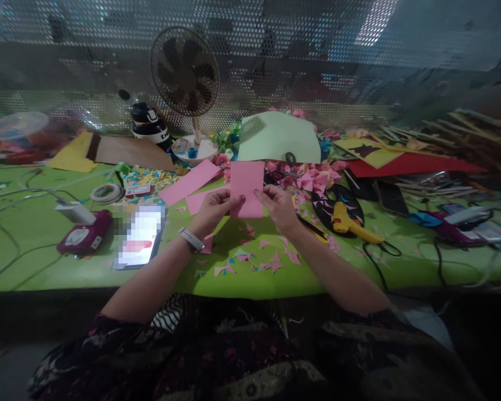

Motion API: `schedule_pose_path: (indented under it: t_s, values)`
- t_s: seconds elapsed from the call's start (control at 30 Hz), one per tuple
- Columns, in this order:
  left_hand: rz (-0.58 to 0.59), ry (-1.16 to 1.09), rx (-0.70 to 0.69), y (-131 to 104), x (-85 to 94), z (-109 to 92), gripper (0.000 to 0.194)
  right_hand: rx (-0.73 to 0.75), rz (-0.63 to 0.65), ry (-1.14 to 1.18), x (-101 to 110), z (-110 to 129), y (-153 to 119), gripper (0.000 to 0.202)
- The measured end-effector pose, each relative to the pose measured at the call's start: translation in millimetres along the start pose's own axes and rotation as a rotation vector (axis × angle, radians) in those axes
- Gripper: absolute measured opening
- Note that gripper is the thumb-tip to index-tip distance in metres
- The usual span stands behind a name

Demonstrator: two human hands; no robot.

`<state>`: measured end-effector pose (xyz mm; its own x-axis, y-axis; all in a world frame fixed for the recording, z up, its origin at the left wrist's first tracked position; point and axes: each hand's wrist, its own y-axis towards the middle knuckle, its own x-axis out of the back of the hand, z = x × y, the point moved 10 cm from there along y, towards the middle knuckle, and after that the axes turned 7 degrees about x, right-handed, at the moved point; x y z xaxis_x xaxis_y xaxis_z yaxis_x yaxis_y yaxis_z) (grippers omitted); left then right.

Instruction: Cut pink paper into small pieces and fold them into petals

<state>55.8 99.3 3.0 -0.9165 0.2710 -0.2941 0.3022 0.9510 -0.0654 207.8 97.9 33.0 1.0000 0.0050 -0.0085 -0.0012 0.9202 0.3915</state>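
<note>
Between my two hands a rectangular piece of pink paper (247, 181) is held up over the green table. My left hand (212, 210) pinches its left edge, thumb on the near face. On the opposite edge my right hand (279, 209) grips it the same way; the fingers behind the paper are partly hidden. More pink paper strips (192, 182) lie beyond my left hand. Pink paper scraps (273, 262) are scattered on the table below the held sheet. A yellow-handled cutter (315, 229) lies partly under my right forearm.
A lit phone (141, 238) and a purple power socket (86, 234) are at left, with cables. Behind stand a fan (186, 72) and a black bottle (150, 125). A yellow glue gun (353, 224) rests at right. Pale green paper (279, 136) and folded pink pieces (317, 177) lie at the back.
</note>
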Motion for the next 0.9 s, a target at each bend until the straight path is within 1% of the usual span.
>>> schedule_pose_path:
  t_s: [0.07,0.13,0.23,0.33,0.43,0.57,0.67,0.77,0.9]
  values:
    - [0.003,0.001,0.049,-1,-0.7,4,0.036,0.012,-0.005,-0.002,1,0,0,0.038]
    - [0.031,-0.006,0.136,-2,-3.7,11,0.036,0.018,-0.003,-0.016,2,0,0,0.038]
    - [0.133,-0.004,0.261,-6,-13.9,22,0.035,0.023,-0.015,-0.033,3,1,1,0.04]
    - [0.197,0.01,0.305,-9,-19.6,26,0.036,0.031,-0.027,-0.01,4,4,2,0.041]
    - [0.193,0.022,0.287,-8,-18.7,26,0.039,0.029,-0.024,0.01,3,6,3,0.044]
    - [0.177,0.066,0.196,-5,-18.1,19,0.044,-0.004,0.007,-0.014,2,6,3,0.048]
    - [0.137,0.078,0.145,-4,-15.3,13,0.051,-0.023,0.039,-0.077,0,4,2,0.05]
    - [0.113,0.086,0.116,-4,-13.0,10,0.049,-0.005,0.052,-0.113,-2,4,2,0.051]
    - [0.12,0.089,0.096,-4,-12.5,9,0.045,0.023,0.056,-0.129,-3,4,1,0.049]
